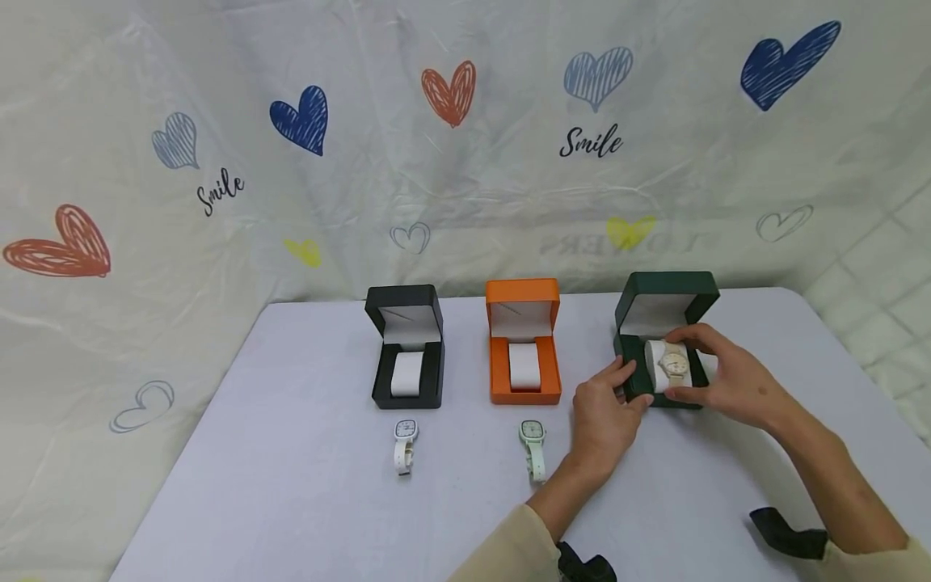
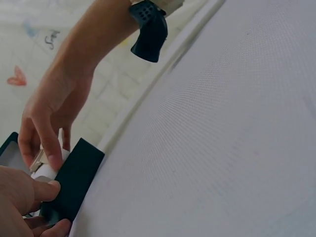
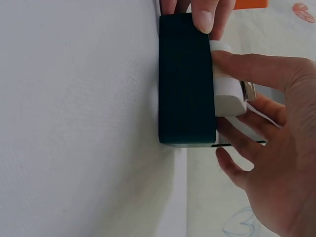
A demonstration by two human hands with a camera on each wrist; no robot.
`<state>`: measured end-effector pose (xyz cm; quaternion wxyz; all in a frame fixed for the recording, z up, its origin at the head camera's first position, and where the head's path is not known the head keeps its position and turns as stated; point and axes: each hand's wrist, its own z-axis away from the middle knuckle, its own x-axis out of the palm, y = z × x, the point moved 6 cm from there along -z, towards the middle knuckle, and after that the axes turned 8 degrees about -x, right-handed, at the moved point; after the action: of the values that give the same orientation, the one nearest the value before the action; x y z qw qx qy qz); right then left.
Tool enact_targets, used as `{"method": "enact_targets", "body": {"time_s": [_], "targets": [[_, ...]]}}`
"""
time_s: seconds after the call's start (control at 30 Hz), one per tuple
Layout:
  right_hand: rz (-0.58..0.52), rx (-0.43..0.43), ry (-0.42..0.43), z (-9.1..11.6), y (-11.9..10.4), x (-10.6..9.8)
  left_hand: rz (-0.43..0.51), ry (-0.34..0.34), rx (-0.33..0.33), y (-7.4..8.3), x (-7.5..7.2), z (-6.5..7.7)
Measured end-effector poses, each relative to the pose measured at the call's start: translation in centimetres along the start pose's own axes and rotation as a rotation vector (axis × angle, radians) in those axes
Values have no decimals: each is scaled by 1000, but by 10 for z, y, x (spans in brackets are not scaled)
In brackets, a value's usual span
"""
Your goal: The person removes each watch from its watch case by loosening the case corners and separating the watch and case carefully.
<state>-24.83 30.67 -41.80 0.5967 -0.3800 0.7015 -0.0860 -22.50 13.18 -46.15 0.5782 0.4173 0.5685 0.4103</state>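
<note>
An open dark green watch box [image 1: 672, 283] stands at the right of the table. A beige-strapped watch [image 1: 674, 365] is wrapped round a white cushion [image 1: 656, 354] at the box's base. My right hand [image 1: 745, 384] pinches the watch and its cushion, fingers at the far side and thumb at the near side. In the right wrist view the cushion [image 3: 229, 101] stands partly above the box's rim. My left hand [image 1: 605, 412] grips the box's left front corner; its thumb [image 2: 47, 191] lies on the front wall in the left wrist view.
An open black watch box [image 1: 378, 380] and an open orange one [image 1: 499, 372] stand to the left, each with a white cushion. Before them lie a white watch [image 1: 405, 444] and a pale green watch [image 1: 534, 446]. A printed curtain [image 1: 509, 178] hangs behind the table.
</note>
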Motion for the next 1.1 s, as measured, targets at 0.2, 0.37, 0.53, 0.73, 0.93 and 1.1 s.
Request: {"method": "enact_targets", "body": {"time_s": [0.2, 0.37, 0.53, 0.73, 0.93, 1.1], "targets": [[6, -15, 78, 6, -1, -3, -38, -3, 10, 4, 0, 1], [-32, -97, 161, 10, -6, -6, -154, -21, 48, 12, -1, 3], [-43, -95, 202, 13, -8, -11, -220, -88, -15, 21, -3, 5], [-77, -67, 219, 17, -10, -13, -306, -85, -27, 34, -9, 8], [-128, -81, 223, 21, -16, -12, -218, -67, 109, 46, -14, 9], [-166, -99, 228, 23, -23, -10, -71, -132, 82, 45, -12, 6]]}}
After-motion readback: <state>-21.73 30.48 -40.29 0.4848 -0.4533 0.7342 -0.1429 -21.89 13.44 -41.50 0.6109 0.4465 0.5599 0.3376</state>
